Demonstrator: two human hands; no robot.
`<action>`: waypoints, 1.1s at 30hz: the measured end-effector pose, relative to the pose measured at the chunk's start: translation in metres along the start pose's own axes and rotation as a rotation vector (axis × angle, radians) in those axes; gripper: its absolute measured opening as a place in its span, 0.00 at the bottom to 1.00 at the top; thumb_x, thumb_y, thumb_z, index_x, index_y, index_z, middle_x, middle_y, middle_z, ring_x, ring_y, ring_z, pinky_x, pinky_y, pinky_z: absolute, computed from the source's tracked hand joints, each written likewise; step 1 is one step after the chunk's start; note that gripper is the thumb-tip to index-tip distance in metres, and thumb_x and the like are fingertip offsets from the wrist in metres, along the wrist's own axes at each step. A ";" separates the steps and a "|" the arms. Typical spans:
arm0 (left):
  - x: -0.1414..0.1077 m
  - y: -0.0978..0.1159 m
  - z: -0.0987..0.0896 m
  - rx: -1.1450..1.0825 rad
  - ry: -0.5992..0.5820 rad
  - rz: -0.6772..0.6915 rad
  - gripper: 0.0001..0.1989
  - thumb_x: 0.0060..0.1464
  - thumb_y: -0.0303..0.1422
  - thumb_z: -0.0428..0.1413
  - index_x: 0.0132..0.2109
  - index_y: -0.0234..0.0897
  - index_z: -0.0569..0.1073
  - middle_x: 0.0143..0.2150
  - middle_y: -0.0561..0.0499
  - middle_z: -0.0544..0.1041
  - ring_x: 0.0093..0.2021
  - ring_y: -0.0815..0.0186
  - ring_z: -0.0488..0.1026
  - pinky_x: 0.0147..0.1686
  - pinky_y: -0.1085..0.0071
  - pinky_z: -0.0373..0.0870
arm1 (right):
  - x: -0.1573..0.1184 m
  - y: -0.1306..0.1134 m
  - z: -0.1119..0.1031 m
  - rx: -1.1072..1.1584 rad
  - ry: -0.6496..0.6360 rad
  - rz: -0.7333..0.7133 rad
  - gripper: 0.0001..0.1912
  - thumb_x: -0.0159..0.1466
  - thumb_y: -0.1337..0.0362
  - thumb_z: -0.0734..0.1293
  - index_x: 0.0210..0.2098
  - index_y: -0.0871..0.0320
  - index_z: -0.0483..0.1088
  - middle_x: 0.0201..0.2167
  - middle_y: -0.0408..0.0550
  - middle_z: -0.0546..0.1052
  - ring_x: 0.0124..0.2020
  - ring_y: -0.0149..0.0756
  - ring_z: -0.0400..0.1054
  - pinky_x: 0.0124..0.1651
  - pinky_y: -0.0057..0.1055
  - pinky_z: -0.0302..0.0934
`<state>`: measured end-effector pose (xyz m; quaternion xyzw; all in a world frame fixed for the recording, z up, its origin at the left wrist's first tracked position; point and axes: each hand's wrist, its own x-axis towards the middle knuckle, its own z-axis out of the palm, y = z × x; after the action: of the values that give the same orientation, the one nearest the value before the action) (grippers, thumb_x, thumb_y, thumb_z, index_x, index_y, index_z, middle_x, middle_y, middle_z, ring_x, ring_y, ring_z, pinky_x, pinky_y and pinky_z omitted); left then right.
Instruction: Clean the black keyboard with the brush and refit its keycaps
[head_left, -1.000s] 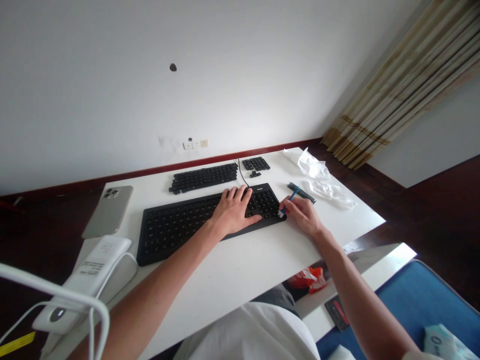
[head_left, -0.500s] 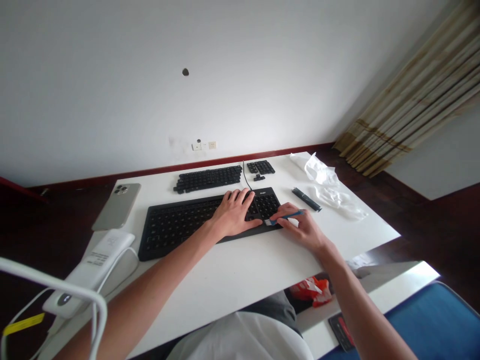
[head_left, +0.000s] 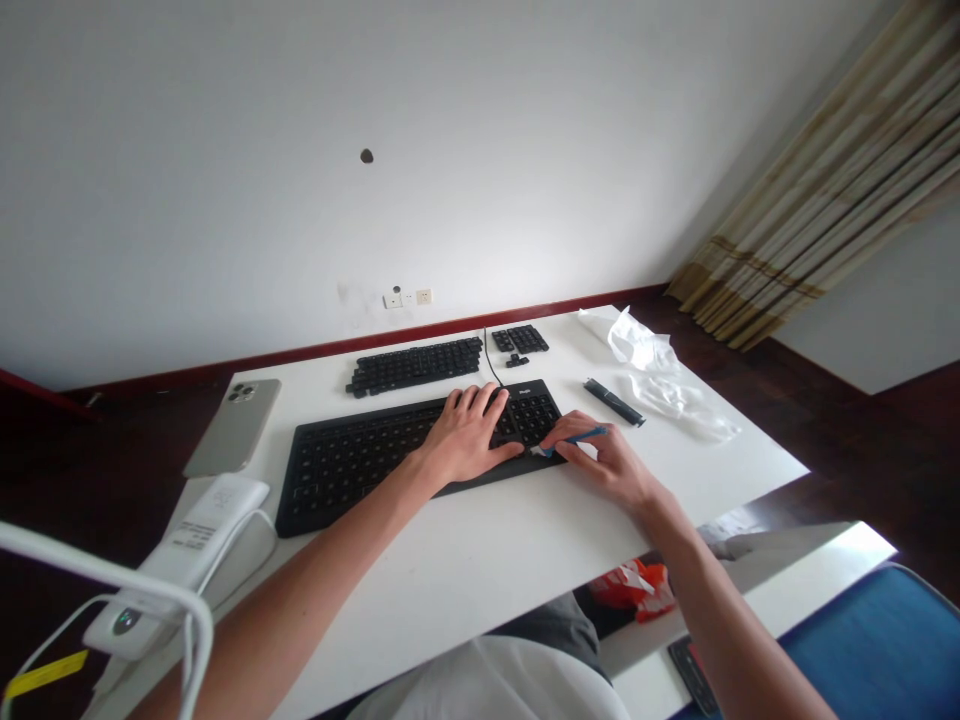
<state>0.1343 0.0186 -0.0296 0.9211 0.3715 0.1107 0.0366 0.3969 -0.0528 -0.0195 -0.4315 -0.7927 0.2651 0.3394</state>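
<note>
A black keyboard (head_left: 360, 455) with its keycaps off lies across the white table. My left hand (head_left: 466, 435) rests flat on its right half, fingers spread and thumb along the front edge. Pinched in my right hand (head_left: 596, 460) is a small blue brush (head_left: 574, 438), its pale bristles touching the lower part of the number pad. Behind the keyboard, the removed keycaps sit in groups: a large block (head_left: 416, 365), a number-pad block (head_left: 525, 339) and a small arrow-key cluster (head_left: 517, 360).
Right of the keyboard lie a narrow black strip-like object (head_left: 613, 402) and crumpled clear plastic (head_left: 667, 385). At the left are a phone (head_left: 244, 425) and a white power-bank-like device (head_left: 184, 565) with cables. An open drawer (head_left: 795, 570) juts out below the table's right front.
The brush tip has shifted slightly, its bristles now pressed at a different angle on the number pad. My left hand stays in place; the whole view has tilted a little.
</note>
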 end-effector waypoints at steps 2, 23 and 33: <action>0.000 0.000 0.000 0.001 -0.005 0.004 0.43 0.69 0.61 0.43 0.75 0.32 0.59 0.75 0.34 0.61 0.70 0.44 0.62 0.67 0.48 0.57 | 0.000 -0.001 0.001 0.033 -0.001 0.012 0.13 0.75 0.57 0.64 0.47 0.52 0.81 0.44 0.52 0.83 0.49 0.48 0.75 0.54 0.46 0.69; -0.001 -0.001 0.002 0.015 0.006 0.011 0.38 0.72 0.56 0.41 0.75 0.33 0.59 0.77 0.36 0.59 0.72 0.45 0.60 0.69 0.48 0.56 | -0.001 0.003 0.006 -0.054 0.181 0.090 0.10 0.71 0.55 0.70 0.46 0.51 0.82 0.44 0.52 0.83 0.44 0.47 0.79 0.50 0.45 0.73; 0.000 -0.003 0.003 0.025 0.013 0.018 0.32 0.75 0.48 0.42 0.74 0.33 0.60 0.76 0.36 0.60 0.70 0.46 0.62 0.68 0.48 0.58 | 0.000 0.004 0.009 -0.029 0.085 0.070 0.10 0.72 0.56 0.70 0.46 0.49 0.83 0.45 0.53 0.81 0.46 0.44 0.77 0.50 0.42 0.72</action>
<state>0.1330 0.0205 -0.0328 0.9240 0.3649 0.1123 0.0215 0.3923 -0.0525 -0.0275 -0.4749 -0.7656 0.2467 0.3570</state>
